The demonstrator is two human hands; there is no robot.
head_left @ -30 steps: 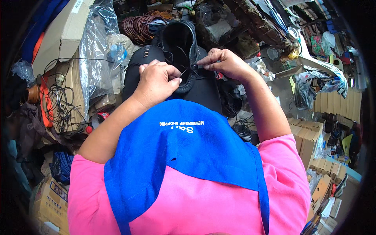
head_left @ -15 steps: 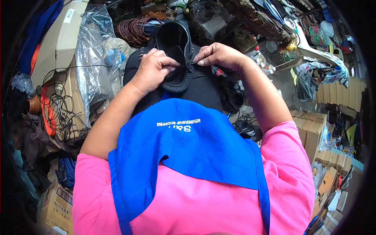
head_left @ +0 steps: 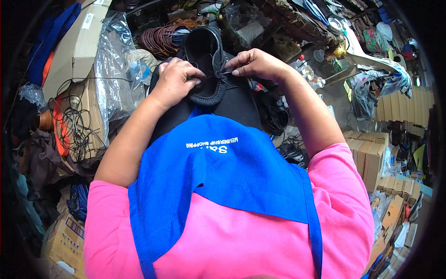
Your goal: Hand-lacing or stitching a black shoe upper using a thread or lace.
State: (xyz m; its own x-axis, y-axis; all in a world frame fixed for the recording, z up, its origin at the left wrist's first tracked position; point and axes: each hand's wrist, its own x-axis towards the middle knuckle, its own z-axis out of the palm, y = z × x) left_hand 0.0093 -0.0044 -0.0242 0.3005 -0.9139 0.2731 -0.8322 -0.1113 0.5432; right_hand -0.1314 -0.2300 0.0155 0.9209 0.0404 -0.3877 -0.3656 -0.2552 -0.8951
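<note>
A black shoe (head_left: 207, 99) with a gathered seam around its toe rests on the dark covering of my lap, toe towards me, opening facing up. My left hand (head_left: 177, 80) is closed at the shoe's left side, thumb and forefinger pinching a thin black thread over the opening. At the right edge my right hand (head_left: 260, 65) pinches a thin strand, perhaps with a needle at its end; it is too fine to tell. Loose black thread (head_left: 232, 85) lies by the shoe's right side, and a length runs leftward past my left hand.
At left stand a tall cardboard box (head_left: 69, 60), clear plastic sheeting (head_left: 114, 69) and a tangle of black cord (head_left: 76, 125). A brown cord coil (head_left: 160, 39) lies beyond the shoe. Stacked cardboard pieces (head_left: 367, 151) are at right. A blue apron (head_left: 223, 167) covers my front.
My left hand has shifted slightly left, away from the shoe's middle. My right hand has moved only a little, still pinching at the shoe's right edge. The shoe stays almost in place.
</note>
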